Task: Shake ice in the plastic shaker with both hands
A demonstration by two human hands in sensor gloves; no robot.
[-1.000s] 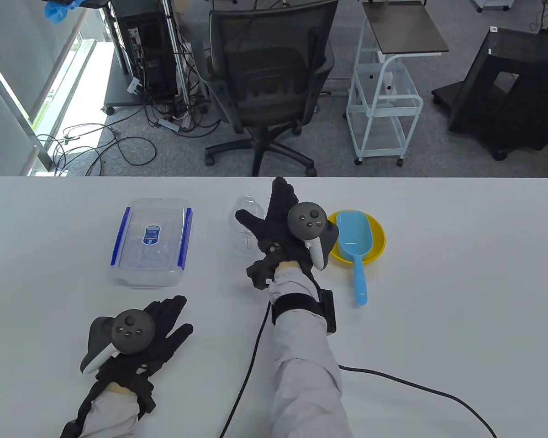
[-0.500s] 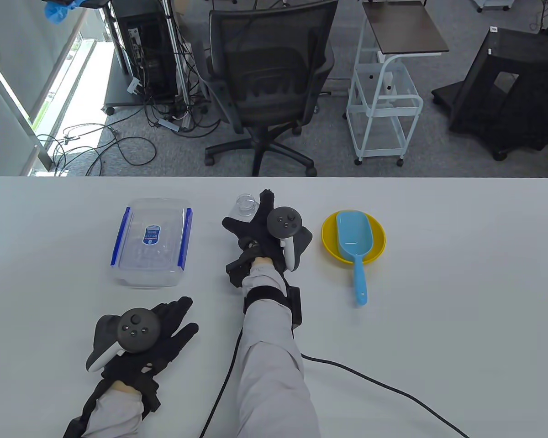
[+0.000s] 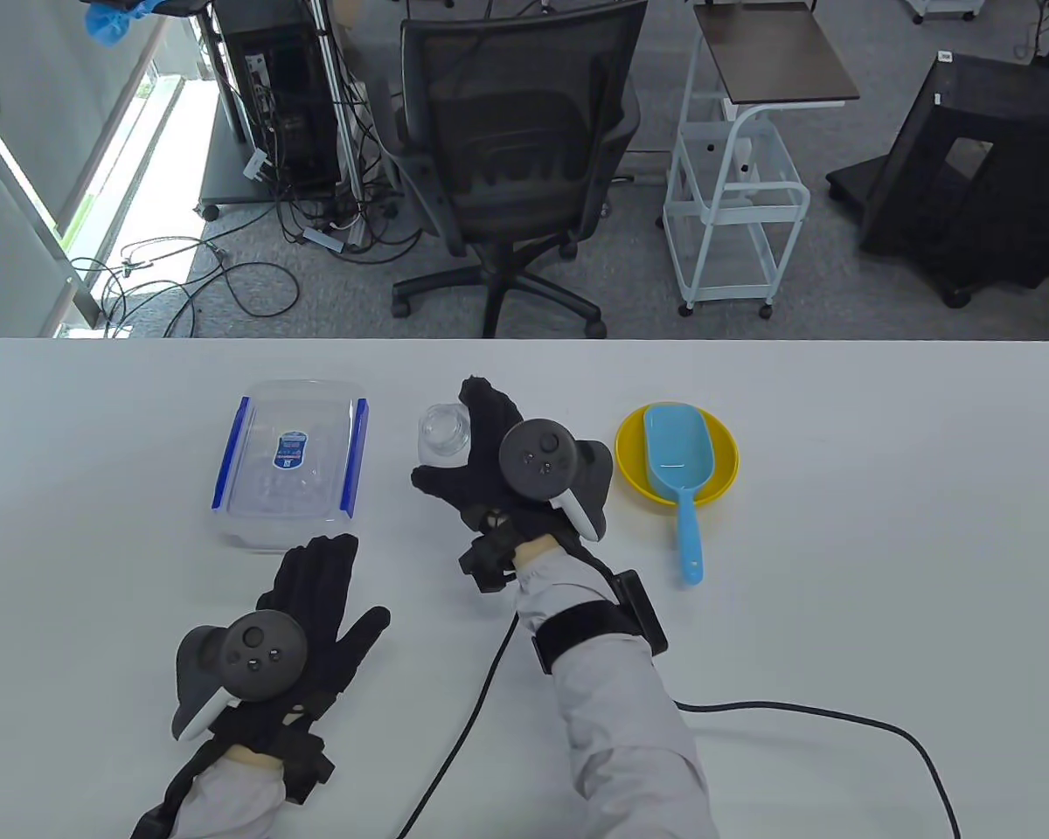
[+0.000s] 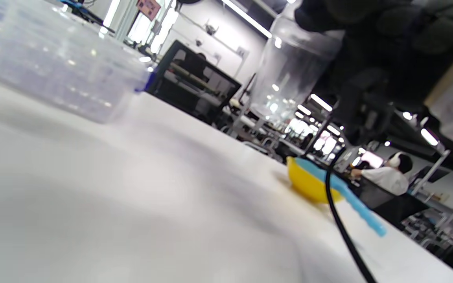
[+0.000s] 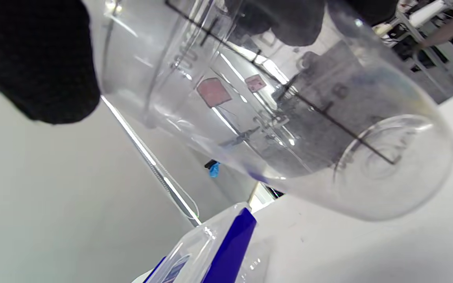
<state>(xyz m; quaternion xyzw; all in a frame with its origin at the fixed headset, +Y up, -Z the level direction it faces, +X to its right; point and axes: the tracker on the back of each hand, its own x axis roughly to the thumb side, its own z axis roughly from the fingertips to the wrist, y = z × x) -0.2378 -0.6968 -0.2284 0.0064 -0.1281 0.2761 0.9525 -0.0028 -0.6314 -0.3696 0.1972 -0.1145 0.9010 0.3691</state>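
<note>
My right hand (image 3: 489, 454) grips a clear plastic shaker (image 3: 444, 431) with printed measuring marks and holds it off the table, tilted; its base (image 5: 383, 165) shows in the right wrist view, and it looks empty. The shaker also shows in the left wrist view (image 4: 293, 74), raised above the white table (image 4: 132, 204). My left hand (image 3: 310, 603) lies flat on the table, fingers spread and empty, near the front left. A clear lidded box with blue clips (image 3: 290, 461) sits at the left of the shaker.
A yellow bowl (image 3: 724, 454) holding a blue scoop (image 3: 680, 476) stands right of my right hand. A black cable (image 3: 795, 717) trails across the table's front right. An office chair (image 3: 516, 157) stands beyond the far table edge.
My right hand has lifted the shaker off the table and drawn it back toward me, tilting it. My left hand has slid forward toward the box.
</note>
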